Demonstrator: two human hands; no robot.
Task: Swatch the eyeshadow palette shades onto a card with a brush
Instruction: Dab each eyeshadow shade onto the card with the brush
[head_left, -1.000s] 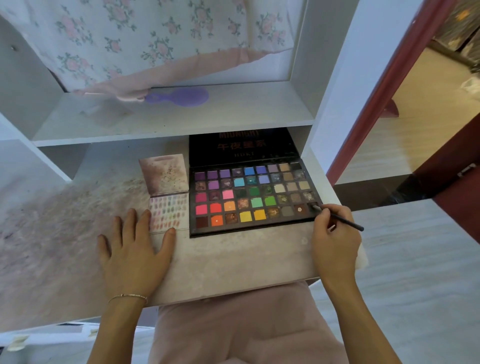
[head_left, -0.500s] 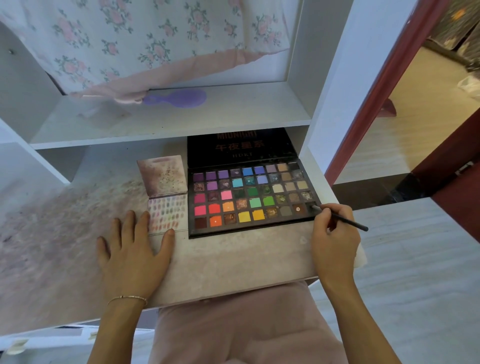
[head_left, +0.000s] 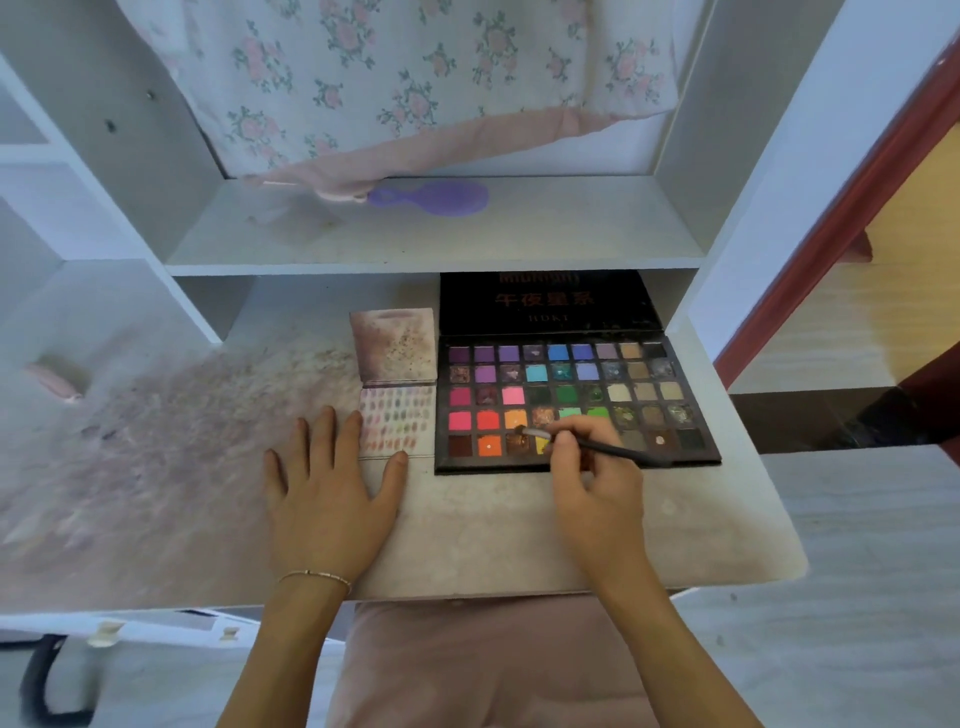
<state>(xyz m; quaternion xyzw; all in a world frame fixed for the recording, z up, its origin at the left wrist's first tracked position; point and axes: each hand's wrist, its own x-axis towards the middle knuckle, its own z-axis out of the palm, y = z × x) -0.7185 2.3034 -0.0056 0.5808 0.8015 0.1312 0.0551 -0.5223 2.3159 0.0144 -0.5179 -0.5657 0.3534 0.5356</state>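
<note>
- Two hands work at the counter (head_left: 519, 545): the left hand (head_left: 327, 493) lies flat with straight fingers, thumb at the near edge of the swatch card (head_left: 397, 423).
- The right hand (head_left: 597, 483) pinches a dark brush (head_left: 608, 448), its tip over the bronze pan in the nearest row.
- The open eyeshadow palette (head_left: 571, 400) lies just right of the card.
- A purple hairbrush (head_left: 434, 197) rests on the shelf (head_left: 519, 234) beyond.
</note>
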